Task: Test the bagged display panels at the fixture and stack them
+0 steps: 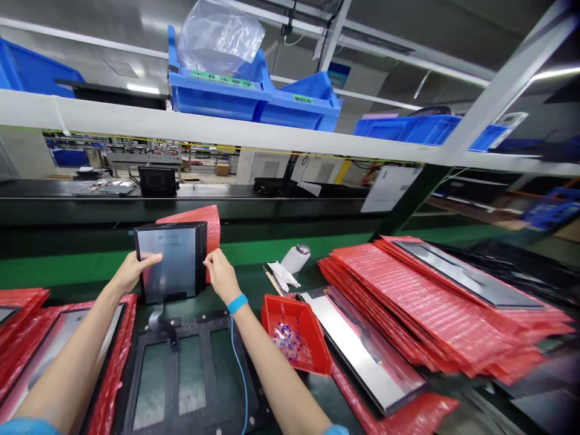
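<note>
A row of thin black-edged display panels (170,257) stands upright at the back of the bench, with a red bubble-wrap sheet (212,226) behind it. My left hand (129,273) grips the left edge of the front panel, thumb across its grey face and the other fingers mostly hidden. At the stack's right edge, my right hand (222,277) has its fingers pinched together against the panels. A flat ribbon cable (158,314) hangs below the front panel, over a black frame fixture (170,377). Around my right wrist is a blue strap (237,303) with a cord.
A red bin (296,335) of small blue bits sits right of the fixture. Behind it stands a white bottle (296,258). Red bubble-wrap sleeves (421,296) are piled at right; more wrapped panels (54,362) lie left. A white shelf (254,130) with blue bins crosses overhead.
</note>
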Action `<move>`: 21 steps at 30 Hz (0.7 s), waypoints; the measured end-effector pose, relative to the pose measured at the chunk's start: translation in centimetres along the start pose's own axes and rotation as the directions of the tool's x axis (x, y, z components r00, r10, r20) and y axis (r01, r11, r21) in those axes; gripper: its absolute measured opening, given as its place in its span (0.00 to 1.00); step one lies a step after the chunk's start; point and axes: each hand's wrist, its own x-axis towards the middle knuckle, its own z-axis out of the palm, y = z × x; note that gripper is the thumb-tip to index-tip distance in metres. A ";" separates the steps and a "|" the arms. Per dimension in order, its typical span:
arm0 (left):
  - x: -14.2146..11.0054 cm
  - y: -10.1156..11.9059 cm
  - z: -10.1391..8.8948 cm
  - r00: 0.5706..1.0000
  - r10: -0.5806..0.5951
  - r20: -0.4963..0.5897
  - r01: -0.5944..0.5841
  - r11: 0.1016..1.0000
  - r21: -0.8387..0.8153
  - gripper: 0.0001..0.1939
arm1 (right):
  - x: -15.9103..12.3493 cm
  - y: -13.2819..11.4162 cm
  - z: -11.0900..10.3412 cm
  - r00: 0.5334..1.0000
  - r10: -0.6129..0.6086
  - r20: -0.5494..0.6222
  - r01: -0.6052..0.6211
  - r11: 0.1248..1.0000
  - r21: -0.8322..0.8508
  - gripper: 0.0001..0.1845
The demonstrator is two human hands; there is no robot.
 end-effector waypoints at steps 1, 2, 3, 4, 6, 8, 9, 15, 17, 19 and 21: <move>-0.1 0.0 0.0 1.000 -0.002 0.001 0.002 1.000 0.001 0.25 | 0.5 0.1 0.1 1.000 -0.007 -0.001 0.007 0.999 -0.037 0.11; -0.2 0.1 0.1 1.000 -0.004 -0.001 0.004 1.000 0.003 0.25 | 1.0 0.2 0.3 1.000 -0.017 0.003 0.017 0.997 -0.069 0.11; -0.3 0.2 0.1 1.000 -0.007 -0.001 0.007 1.000 0.004 0.24 | 1.3 0.3 0.5 1.000 -0.029 0.003 0.029 0.995 -0.093 0.12; -0.3 0.3 0.2 1.000 -0.008 0.002 0.007 1.000 0.005 0.24 | 1.5 0.5 0.7 0.999 -0.042 -0.001 0.042 0.993 -0.106 0.12; -0.4 0.5 0.3 1.000 -0.008 0.011 0.008 1.000 0.005 0.25 | 1.5 0.7 0.9 0.997 -0.069 -0.022 0.066 0.993 -0.100 0.12; -0.4 0.5 0.4 1.000 -0.005 0.017 0.005 1.000 0.002 0.25 | 1.4 0.9 0.9 0.995 -0.087 -0.042 0.084 0.994 -0.072 0.12; -0.4 0.5 0.4 1.000 -0.005 0.017 0.005 1.000 0.000 0.25 | 1.3 1.0 0.8 0.994 -0.095 -0.048 0.092 0.994 -0.059 0.12; -0.2 0.5 0.1 1.000 -0.013 0.028 0.013 1.000 0.005 0.24 | 1.1 1.1 0.3 0.990 -0.118 -0.080 0.115 0.992 -0.043 0.14; -0.2 0.6 0.1 0.999 -0.011 0.039 0.011 1.000 0.018 0.23 | 1.3 1.2 0.4 0.991 -0.107 -0.075 0.103 0.994 -0.046 0.15; -0.2 0.6 0.0 0.999 -0.011 0.042 0.010 0.999 0.031 0.23 | 1.6 1.3 0.5 0.995 -0.084 -0.057 0.081 0.996 -0.045 0.15; -0.3 0.5 0.0 0.999 -0.007 0.031 0.005 0.999 0.045 0.23 | 1.6 1.4 0.7 0.998 -0.054 -0.036 0.052 0.998 -0.044 0.14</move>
